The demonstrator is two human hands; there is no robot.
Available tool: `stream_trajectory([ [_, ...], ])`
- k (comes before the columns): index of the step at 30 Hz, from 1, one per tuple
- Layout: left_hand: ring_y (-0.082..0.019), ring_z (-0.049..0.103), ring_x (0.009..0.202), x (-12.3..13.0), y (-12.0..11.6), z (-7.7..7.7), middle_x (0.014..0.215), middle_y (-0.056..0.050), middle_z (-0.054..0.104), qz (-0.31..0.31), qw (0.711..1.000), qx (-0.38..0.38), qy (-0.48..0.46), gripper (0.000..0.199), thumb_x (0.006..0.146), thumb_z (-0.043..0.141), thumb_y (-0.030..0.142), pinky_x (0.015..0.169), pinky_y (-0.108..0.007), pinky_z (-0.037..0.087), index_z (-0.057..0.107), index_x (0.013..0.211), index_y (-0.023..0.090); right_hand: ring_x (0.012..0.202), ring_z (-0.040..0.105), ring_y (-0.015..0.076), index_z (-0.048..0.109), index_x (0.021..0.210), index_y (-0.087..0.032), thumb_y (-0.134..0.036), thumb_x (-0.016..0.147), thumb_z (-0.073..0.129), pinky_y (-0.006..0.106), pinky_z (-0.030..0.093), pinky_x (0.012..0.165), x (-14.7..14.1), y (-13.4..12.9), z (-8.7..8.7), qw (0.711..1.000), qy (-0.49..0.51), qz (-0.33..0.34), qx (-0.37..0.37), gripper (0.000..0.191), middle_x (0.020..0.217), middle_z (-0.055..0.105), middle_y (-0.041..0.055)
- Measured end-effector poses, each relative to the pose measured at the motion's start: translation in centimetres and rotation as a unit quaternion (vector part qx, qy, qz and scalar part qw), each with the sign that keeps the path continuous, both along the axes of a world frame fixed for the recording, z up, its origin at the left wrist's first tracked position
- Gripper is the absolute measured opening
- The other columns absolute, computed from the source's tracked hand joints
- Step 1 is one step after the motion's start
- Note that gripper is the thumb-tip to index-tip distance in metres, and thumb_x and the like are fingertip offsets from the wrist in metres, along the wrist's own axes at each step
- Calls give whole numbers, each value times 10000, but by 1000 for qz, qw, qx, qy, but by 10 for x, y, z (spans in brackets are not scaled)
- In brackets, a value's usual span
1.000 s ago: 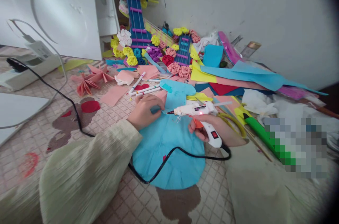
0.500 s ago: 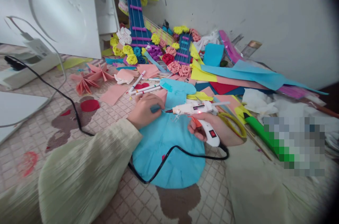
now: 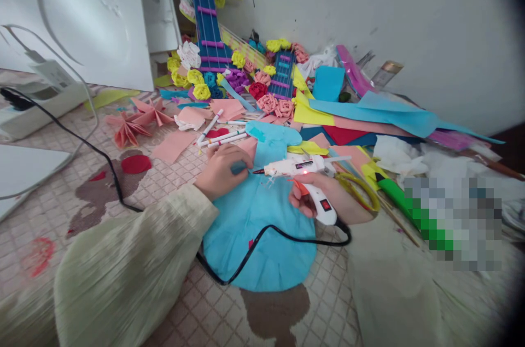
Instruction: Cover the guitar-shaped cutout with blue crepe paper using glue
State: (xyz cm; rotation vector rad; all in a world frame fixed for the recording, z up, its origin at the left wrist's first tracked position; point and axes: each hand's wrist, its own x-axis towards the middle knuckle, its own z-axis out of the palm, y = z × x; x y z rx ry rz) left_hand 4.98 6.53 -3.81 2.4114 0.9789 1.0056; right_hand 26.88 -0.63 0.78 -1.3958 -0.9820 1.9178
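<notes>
Holding the glue gun [image 3: 301, 166] in our right grip [image 3: 324, 193], we have the fingers wrapped around its white handle beside the orange trigger. The gun's body lies above these curled fingers, its dark nozzle pointing left, close to the fingertips of our left grip [image 3: 225, 171]. That left grip is curled at the upper part of the blue paper shape [image 3: 262, 262]; we cannot tell whether its fingertips pinch the paper. The broad round part of the shape lies on the tabletop [image 3: 221, 317] below and between both our grips, with the black cord [image 3: 287, 236] looping across it. Just beyond the left grip we see white pens [image 3: 227, 140], and farther left pink folded paper [image 3: 128, 131]. A yellow loop [image 3: 356, 194] sits near our right wrist. At the back, paper roses [image 3: 267, 103] surround two blue fretted necks [image 3: 210, 27].
</notes>
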Motion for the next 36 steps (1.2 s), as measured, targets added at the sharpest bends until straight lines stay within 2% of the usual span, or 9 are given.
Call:
stream_trajectory([
  [10, -202, 576, 884, -1, 2, -3, 827, -9, 673, -5, 1000, 4, -6, 155, 697, 517, 100, 856, -406, 420, 616, 725, 215, 373, 481, 84, 549, 525, -153, -394, 735, 522, 195, 318, 342, -1, 0, 2, 1000, -12, 11, 11, 321, 539, 578, 31],
  [19, -197, 575, 874, 0, 1, -3, 814, -8, 668, -5, 1000, 1, 0, 170, 682, 521, 83, 852, -400, 417, 620, 735, 210, 352, 473, 79, 531, 488, -161, -374, 743, 504, 196, 298, 341, 0, 1, -3, 999, 29, 10, -13, 333, 496, 529, 9],
  [36, -198, 573, 883, -2, 3, -4, 828, -10, 671, 0, 1000, -5, 6, 164, 686, 519, 99, 854, -403, 416, 617, 749, 216, 338, 455, 76, 497, 484, -165, -372, 750, 466, 199, 288, 345, -3, 0, 3, 1000, 0, 4, -15, 339, 468, 530, 13],
])
